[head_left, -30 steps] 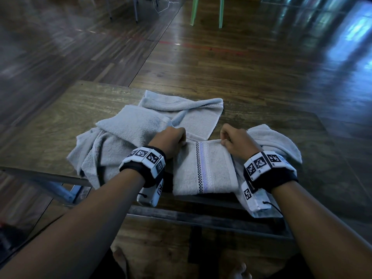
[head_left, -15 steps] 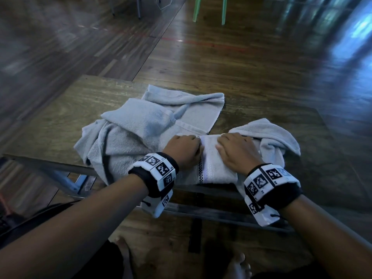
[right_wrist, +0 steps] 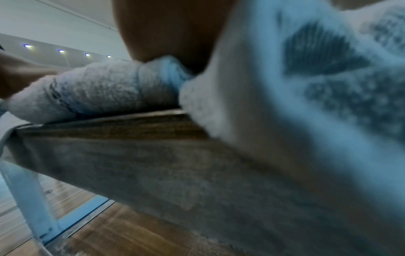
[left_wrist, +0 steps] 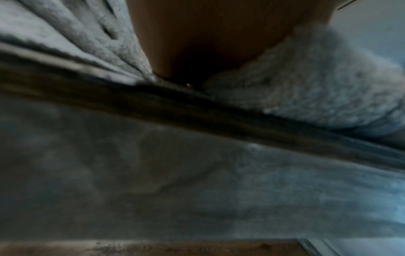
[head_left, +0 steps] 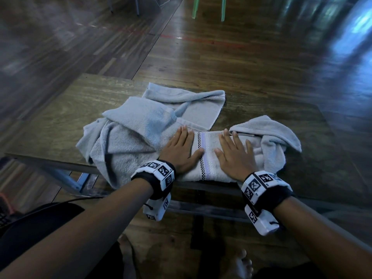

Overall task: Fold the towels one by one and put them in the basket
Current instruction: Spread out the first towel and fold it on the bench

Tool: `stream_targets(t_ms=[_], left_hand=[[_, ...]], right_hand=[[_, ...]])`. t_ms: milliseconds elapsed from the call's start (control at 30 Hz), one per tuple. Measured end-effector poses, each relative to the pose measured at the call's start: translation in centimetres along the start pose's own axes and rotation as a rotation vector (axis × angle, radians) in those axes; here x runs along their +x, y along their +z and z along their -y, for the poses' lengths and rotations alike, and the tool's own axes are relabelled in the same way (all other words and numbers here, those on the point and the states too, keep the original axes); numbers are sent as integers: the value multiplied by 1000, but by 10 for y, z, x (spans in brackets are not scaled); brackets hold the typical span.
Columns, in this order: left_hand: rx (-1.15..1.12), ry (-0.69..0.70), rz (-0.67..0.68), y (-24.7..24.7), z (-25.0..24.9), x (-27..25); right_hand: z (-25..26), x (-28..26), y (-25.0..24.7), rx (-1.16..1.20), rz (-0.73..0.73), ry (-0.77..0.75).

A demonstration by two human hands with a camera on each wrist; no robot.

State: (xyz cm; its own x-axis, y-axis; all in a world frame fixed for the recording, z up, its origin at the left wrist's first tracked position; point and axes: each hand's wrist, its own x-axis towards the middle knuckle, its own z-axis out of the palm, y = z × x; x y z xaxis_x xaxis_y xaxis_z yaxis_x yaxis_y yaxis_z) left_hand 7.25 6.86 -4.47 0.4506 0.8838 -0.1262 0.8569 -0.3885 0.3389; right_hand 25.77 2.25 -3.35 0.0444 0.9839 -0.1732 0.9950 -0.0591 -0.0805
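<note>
A folded pale grey towel [head_left: 207,158] with a checkered and lilac stripe lies at the near edge of the wooden table [head_left: 60,117]. My left hand [head_left: 181,150] lies flat on its left part, fingers straight. My right hand [head_left: 233,152] presses flat on its right part. Crumpled grey towels [head_left: 130,137] are heaped to the left and behind, and another bunch [head_left: 277,137] lies at the right. In the wrist views I see only blurred towel pile [left_wrist: 317,86] [right_wrist: 98,90] and the table edge [right_wrist: 109,126]. No basket is in view.
The table's near metal rail [head_left: 211,190] runs under my wrists, with a leg [head_left: 60,176] at the left. Green chair legs [head_left: 209,9] stand on the wooden floor [head_left: 261,57] far behind. My bare feet [head_left: 239,264] show below.
Both hands went from curled fists gripping the folded towel's far edge to lying flat on top of it, fingers straight. The towel is now folded shorter and pressed down.
</note>
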Motion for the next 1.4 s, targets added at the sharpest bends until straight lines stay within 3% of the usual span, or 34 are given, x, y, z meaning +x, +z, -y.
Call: stream_targets(t_ms=[167,267,367,433,500,633,833,967,1100,1233,1400], left_hand=[[77,-20,1,-13,10,-8],[119,-57,-124,-24,14,-18],[-146,-144,-273,-32,17,-26],[-399,-252,-228,-36,17,-29],[-408,-283,-137,-40,16,-29],[-416,-286,-48,-42,16,-26],[-571,-345,32,-40,15,-20],[-706,-378,60,-41,12,-19],[-955,-418,19,-43,3,-27],[-1182,-396,77,-49,-2,-44],[-1284,-391,33,-54,-2,-76]], right_hand=[[-21,-2,-11,-9,66,48],[-36,-8,-25,-49,-73,54],[-38,-11,-39,14,-264,124],[-33,-9,-44,178,-291,136],[-26,-9,-45,351,-227,129],[-16,-6,-40,525,48,137],[-11,0,-43,701,55,187],[-8,3,-34,647,95,234],[-8,2,-35,827,128,299],[-4,-7,-47,957,166,335],[12,-39,-62,1159,115,273]])
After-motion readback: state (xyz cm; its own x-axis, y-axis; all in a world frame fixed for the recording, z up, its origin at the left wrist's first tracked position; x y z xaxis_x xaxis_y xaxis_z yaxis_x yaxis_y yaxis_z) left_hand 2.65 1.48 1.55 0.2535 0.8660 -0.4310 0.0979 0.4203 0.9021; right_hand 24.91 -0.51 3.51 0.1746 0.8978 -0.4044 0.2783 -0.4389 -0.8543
